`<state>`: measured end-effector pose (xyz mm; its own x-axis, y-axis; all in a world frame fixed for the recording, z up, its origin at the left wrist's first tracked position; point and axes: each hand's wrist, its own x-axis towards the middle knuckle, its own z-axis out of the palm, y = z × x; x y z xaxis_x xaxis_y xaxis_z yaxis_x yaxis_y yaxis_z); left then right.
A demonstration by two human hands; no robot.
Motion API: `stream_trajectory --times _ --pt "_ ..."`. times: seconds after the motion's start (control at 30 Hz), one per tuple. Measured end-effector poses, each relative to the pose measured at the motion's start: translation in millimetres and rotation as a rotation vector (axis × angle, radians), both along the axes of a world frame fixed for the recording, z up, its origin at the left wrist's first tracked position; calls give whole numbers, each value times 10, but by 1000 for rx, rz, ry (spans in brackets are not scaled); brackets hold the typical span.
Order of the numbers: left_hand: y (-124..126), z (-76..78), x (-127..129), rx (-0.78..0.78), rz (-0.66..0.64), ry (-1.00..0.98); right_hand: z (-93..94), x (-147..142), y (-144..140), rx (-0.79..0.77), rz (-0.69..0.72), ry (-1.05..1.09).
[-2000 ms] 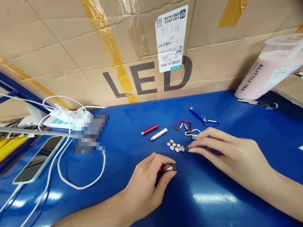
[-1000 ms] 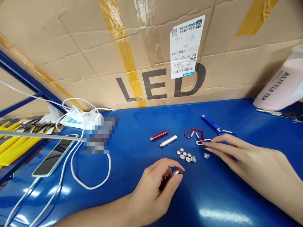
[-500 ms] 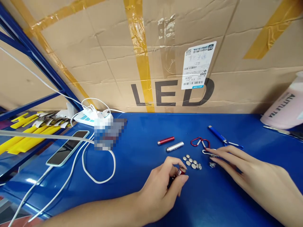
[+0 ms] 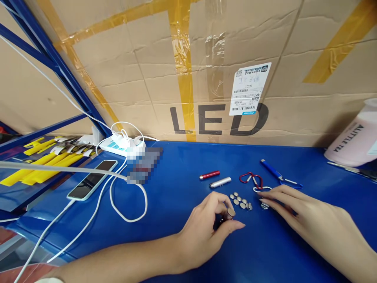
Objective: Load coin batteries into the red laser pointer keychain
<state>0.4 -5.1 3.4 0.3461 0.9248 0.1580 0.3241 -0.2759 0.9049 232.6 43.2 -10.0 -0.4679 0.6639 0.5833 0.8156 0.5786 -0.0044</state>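
While one large brown cardboard box (image 4: 132, 70) stands behind one glossy blue desk (image 4: 182, 169), two hands are over the desk. The left hand (image 4: 203, 232) grips one metal-ended cylinder (image 4: 230, 213), mostly hidden by its curled fingers; whether the right hand (image 4: 315, 220) pinches anything, I cannot tell. Beyond lie three slim tubes: one blue (image 4: 271, 169), one silver (image 4: 220, 182), one red (image 4: 209, 175). Two red metal carabiners (image 4: 250, 177) lie near one silver wire clip (image 4: 263, 187), just beside the right fingertips. Six flat silver discs (image 4: 236, 202) lie between the hands, beside leaning ones too small to count.

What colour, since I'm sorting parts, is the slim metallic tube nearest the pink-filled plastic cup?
The slim metallic tube is mostly blue, clearest in the head view.
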Motion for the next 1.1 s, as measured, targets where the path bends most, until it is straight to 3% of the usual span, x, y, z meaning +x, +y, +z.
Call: stream_trajectory --times 0.33,0.47,0.7,1.1 --pt "-22 7 11 79 -52 73 110 -71 -47 -28 -18 51" --pt "-4 1 14 91 -78 146 178 -131 -133 -48 86 220" --pt "3 -20 21 98 -85 148 184 -188 -183 -274 226 275" --pt "-4 8 34 73 -82 167 167 -176 -176 -424 162 185"
